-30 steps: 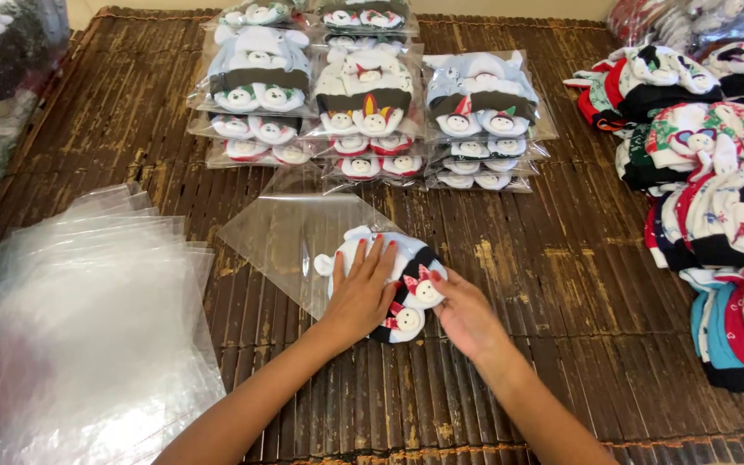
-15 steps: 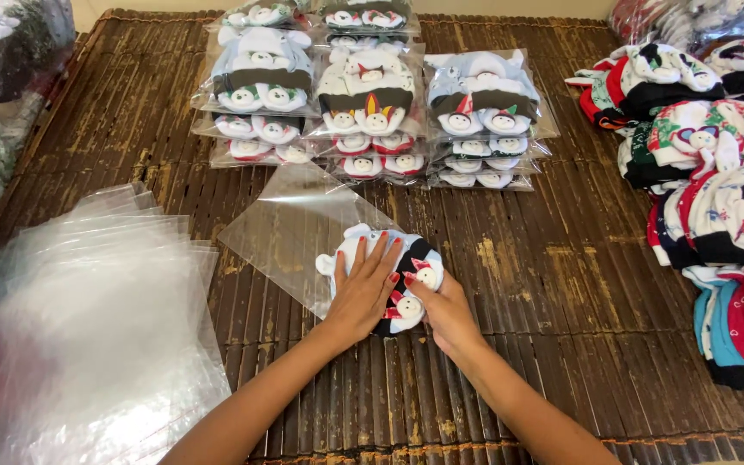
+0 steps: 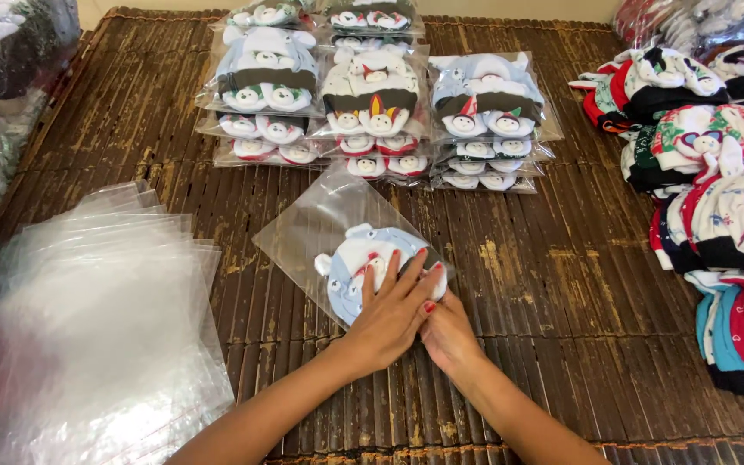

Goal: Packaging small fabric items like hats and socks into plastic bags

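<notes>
the left hand point(image 3: 392, 310) lies flat, fingers spread, pressing down on a folded pair of novelty socks point(image 3: 363, 267) that sits partly inside a clear plastic bag point(image 3: 325, 224). it pins rather than grasps. the right hand point(image 3: 448, 331) is tucked just under and beside the left, fingers curled at the bag's open edge; whether it pinches the film or only pushes the socks i cannot tell. the bag's closed end reaches away from the hands, flat on the dark slatted mat point(image 3: 561, 284).

out from the grip, to the left, lies a loose fan of empty bags point(image 3: 88, 327). beyond the bag's far end stand three stacks of bagged socks point(image 3: 372, 103), well apart from the hands. to the right are piles of unbagged socks point(image 3: 716, 198).

likely trouble: the film is slippery and thin, so a push with the mouth unheld could bunch the bag, or unfold the pair and leave a lumpy pack.
</notes>
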